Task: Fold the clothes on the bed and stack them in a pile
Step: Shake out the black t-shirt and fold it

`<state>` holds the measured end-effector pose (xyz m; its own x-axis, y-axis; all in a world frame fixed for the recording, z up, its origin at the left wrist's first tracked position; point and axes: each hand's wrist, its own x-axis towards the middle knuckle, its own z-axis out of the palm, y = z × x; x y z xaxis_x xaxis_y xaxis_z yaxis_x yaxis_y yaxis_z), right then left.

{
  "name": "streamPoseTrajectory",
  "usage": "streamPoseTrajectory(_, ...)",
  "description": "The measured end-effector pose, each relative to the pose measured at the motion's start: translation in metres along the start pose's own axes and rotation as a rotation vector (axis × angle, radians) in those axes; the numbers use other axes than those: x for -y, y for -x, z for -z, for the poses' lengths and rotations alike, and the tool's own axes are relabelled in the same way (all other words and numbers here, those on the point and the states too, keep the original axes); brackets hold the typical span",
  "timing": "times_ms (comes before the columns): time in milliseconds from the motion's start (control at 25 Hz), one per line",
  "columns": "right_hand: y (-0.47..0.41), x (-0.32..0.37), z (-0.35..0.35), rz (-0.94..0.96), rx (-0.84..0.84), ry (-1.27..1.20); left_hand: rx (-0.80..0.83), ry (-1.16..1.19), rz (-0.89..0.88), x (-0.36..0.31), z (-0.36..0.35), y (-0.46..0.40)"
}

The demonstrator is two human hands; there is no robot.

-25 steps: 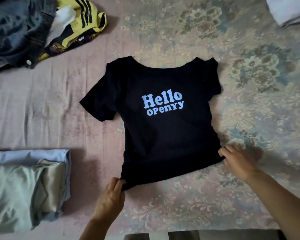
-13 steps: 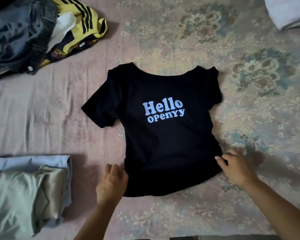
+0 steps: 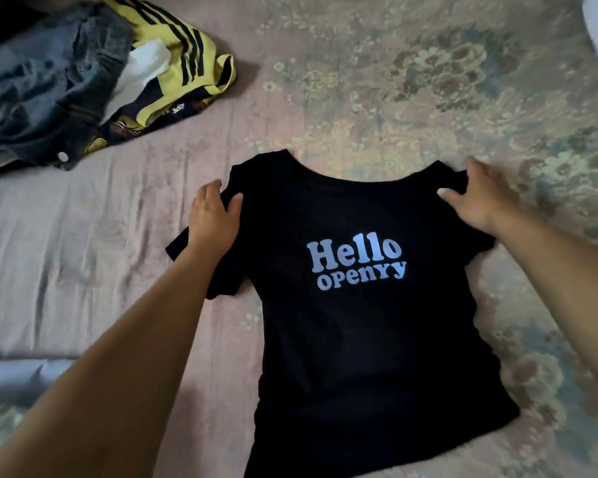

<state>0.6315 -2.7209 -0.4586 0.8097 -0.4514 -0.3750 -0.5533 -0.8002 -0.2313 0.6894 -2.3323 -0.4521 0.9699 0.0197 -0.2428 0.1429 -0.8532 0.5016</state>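
Bed (image 3: 411, 81): covered by a pinkish floral sheet, creased on its left part. Black T-shirt (image 3: 359, 339): lies spread flat at the middle of the bed, print "Hello OPENYY" facing up, collar away from the person. Jeans (image 3: 42, 84): crumpled, far left of the T-shirt's collar. Yellow shirt (image 3: 187, 60): black-striped, bunched against the jeans, on their T-shirt side. Folded pile (image 3: 21, 377): pale blue cloth, left of the T-shirt's hem, partly hidden by the left forearm. Left hand (image 3: 214, 219): on the T-shirt's left shoulder, thumb and fingers pinching the fabric. Right hand (image 3: 477, 194): on the right shoulder, fingers curled over the edge, gripping it.
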Motion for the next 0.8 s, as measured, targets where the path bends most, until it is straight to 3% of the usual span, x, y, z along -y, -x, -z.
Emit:
streamPoseTrajectory(120,-0.019,0.001,-0.002,-0.042,-0.002,0.006,0.138,0.091,0.064,-0.01,-0.004,-0.028)
streamPoseTrajectory(240,-0.024,0.005,0.006,-0.021,-0.017,-0.014,0.165,0.096,0.119,-0.028,0.001,-0.043)
streamPoseTrajectory(400,-0.008,0.01,0.038,-0.13,0.178,-0.024,0.265,0.234,0.242,-0.062,0.025,-0.039)
streamPoseTrajectory(520,0.03,0.032,0.051,-0.071,0.079,-0.425,0.325,0.358,0.226,-0.089,0.029,-0.009)
streamPoseTrajectory(640,0.086,0.074,0.049,-0.107,0.068,-0.874,0.417,0.42,0.076,-0.122,0.027,0.045)
streamPoseTrajectory(800,0.141,0.111,0.031,-0.165,0.067,-1.075,0.465,0.471,-0.033,-0.159,0.007,0.109)
